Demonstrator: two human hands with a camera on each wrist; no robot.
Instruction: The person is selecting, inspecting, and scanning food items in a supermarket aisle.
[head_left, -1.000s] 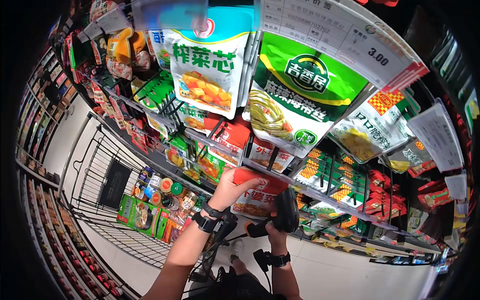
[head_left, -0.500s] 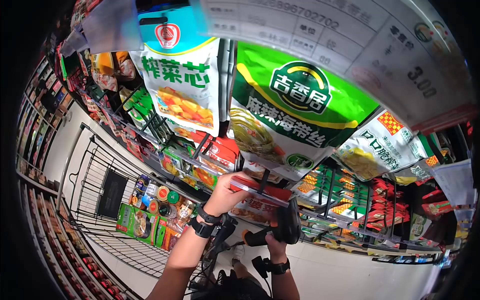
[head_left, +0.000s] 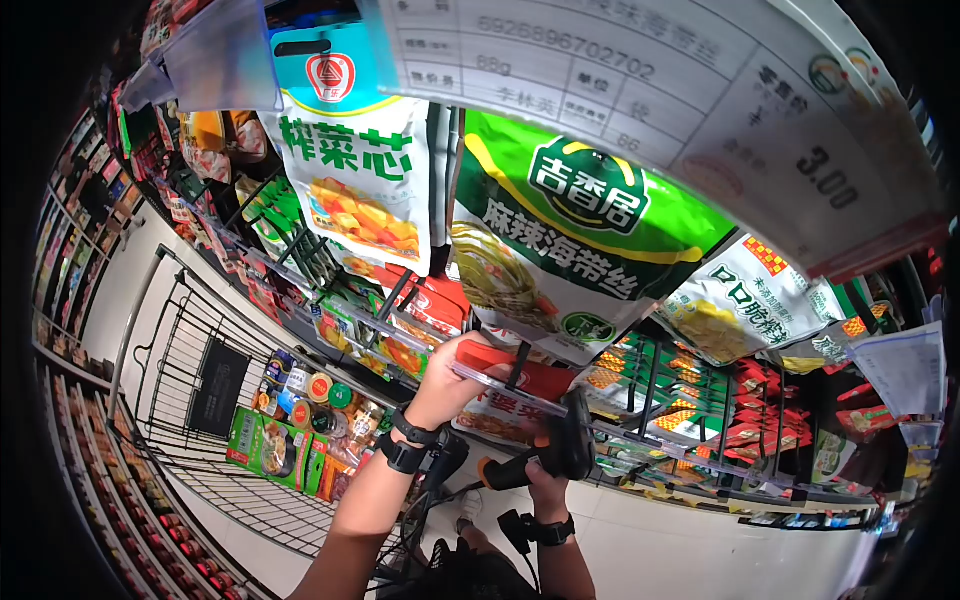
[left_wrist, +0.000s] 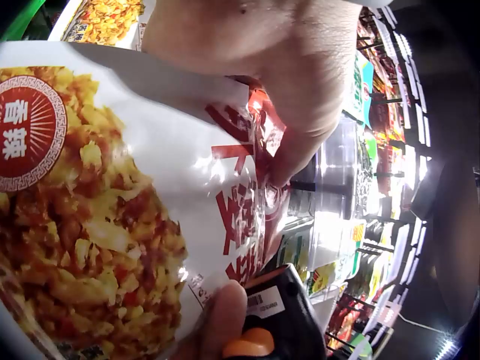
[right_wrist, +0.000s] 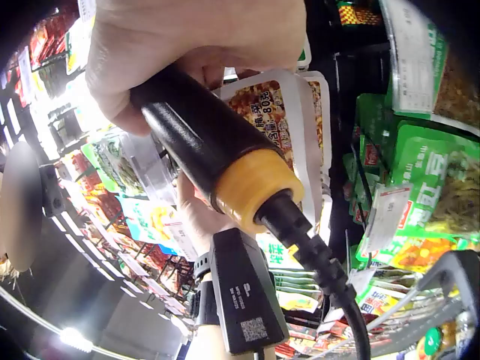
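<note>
At the centre of the head view, low under the big green hanging bags, the left hand's (head_left: 452, 372) fingers curl round the top edge of a red-and-white snack pouch (head_left: 505, 395) on its peg, thumb pressed into crinkled film. The pouch looks light, soft and slick — it will likely buckle if squeezed mid-body, so the stiffer sealed top edge is the better hold. Just below, the right hand (head_left: 545, 490) is wrapped tight round the black handle of a barcode scanner (head_left: 560, 450), its head up against the pouch — shopping cart (head_left: 200, 330) at left.
</note>
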